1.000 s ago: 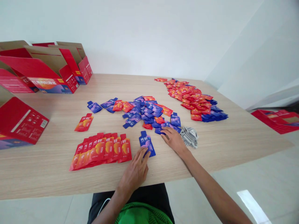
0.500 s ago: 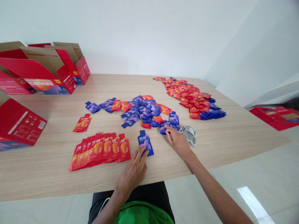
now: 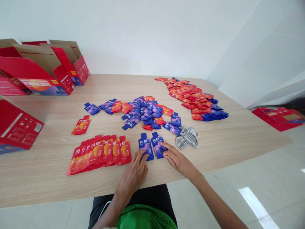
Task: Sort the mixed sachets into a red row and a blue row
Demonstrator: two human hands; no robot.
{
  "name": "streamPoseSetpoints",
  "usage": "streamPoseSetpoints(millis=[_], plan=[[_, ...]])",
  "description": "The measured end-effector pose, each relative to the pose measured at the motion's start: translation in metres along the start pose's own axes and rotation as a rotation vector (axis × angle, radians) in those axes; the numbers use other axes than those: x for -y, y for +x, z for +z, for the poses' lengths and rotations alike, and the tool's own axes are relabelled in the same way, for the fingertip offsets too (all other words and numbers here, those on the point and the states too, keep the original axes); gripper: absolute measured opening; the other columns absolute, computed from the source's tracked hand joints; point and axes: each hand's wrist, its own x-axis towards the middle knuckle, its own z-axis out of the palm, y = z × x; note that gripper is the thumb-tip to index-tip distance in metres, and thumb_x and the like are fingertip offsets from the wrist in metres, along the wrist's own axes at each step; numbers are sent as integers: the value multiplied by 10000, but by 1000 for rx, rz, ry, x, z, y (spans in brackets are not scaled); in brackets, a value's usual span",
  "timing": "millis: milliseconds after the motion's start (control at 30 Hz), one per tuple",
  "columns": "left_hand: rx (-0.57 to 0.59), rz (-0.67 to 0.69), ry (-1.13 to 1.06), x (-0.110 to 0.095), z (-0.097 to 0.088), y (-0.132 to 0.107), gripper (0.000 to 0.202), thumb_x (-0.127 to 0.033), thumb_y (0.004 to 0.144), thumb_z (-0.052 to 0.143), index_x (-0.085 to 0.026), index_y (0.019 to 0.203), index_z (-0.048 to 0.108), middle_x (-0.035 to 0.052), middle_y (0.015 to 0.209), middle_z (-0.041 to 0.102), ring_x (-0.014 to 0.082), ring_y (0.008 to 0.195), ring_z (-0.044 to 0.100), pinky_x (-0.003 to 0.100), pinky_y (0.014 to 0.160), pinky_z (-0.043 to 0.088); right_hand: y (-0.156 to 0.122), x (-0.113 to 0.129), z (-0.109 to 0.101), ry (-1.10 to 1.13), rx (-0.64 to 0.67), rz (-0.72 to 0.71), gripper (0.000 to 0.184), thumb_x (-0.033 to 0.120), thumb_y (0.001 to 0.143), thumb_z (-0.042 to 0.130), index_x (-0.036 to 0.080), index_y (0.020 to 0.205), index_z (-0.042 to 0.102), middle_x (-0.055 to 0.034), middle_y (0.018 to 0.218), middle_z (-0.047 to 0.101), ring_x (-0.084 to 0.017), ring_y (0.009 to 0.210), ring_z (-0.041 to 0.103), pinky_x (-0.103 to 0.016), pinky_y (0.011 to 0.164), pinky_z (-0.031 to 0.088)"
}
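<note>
One bottle-shaped blue sachet (image 3: 145, 144) and, just beside it, a second blue sachet (image 3: 157, 144) on the pale wood-grain table (image 3: 219, 136), right of the fan of overlapping red sachets (image 3: 107, 151). Beyond the fan, a mixed sachet pile (image 3: 147, 112) and, farther back, a white wall (image 3: 133, 38); well right of the fan, a crumpled striped cloth (image 3: 187, 139). Open red cartons (image 3: 45, 86) beyond and left of the fan; glossy floor tiles (image 3: 214, 203) well to its right.

Different from half a second ago: second blue sachet now alongside the first, right hand (image 3: 179, 161) away from the pile and at that sachet's right edge, striped cloth more exposed. Left hand (image 3: 135, 170) much as before, fingers bent, close together, on the first sachet's lower-left part. Right fingers also close together. Cannot tell for either hand whether pinching or merely pressing.
</note>
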Motion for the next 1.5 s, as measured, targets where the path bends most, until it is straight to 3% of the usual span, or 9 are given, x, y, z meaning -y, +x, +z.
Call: streamPoseSetpoints(millis=[167,500,833,1067,1267,1400,1500], plan=[[9,-19,-15,0,0,-1,415,-78,1007,456,-209,1382,578,129,1380,637,277,1359,623,467,1113,593,6,-3,4,42,45,24,195,169,1093,534,226,1070,720,-137,1551,620,-261,1520,517,-462,1234,497],[12,-21,10,-1,1,-1,427,-54,994,433,-203,1373,561,132,1396,627,274,1365,616,468,1120,589,4,-1,4,69,96,63,166,172,1077,559,237,1104,709,-116,1532,638,-233,1448,599,-383,1219,511],[28,-30,13,0,1,-3,417,-50,1005,432,-185,1381,548,139,1411,615,285,1385,597,474,1132,583,2,-3,3,12,46,58,155,257,1074,600,249,1216,660,-129,1536,634,-278,1476,566,-513,1208,517],[40,-26,-5,1,3,-5,457,-54,1002,445,-191,1428,537,137,1427,616,289,1432,565,486,1161,558,-2,-50,-13,-296,-260,258,274,351,1048,621,219,1288,634,-192,1518,600,-371,1460,535,-643,1210,449],[38,-30,-22,0,0,-3,457,-60,1001,446,-200,1428,533,142,1435,611,283,1413,584,488,1144,573,-19,-106,-22,-396,-291,334,343,360,1059,538,177,1339,618,-238,1512,562,-401,1434,527,-678,1176,451],[35,-28,-23,0,0,-3,456,-59,999,445,-196,1422,541,143,1418,619,289,1403,592,499,1148,571,-28,-146,-36,-438,-322,366,292,321,1025,532,192,1247,671,-222,1433,619,-406,1374,569,-682,1144,470],[28,-30,-20,0,1,-4,449,-58,994,450,-188,1410,557,152,1433,616,296,1419,580,499,1148,571,-23,-161,-50,-449,-311,391,275,253,992,506,186,1164,711,-215,1346,675,-399,1313,608,-677,1128,477]])
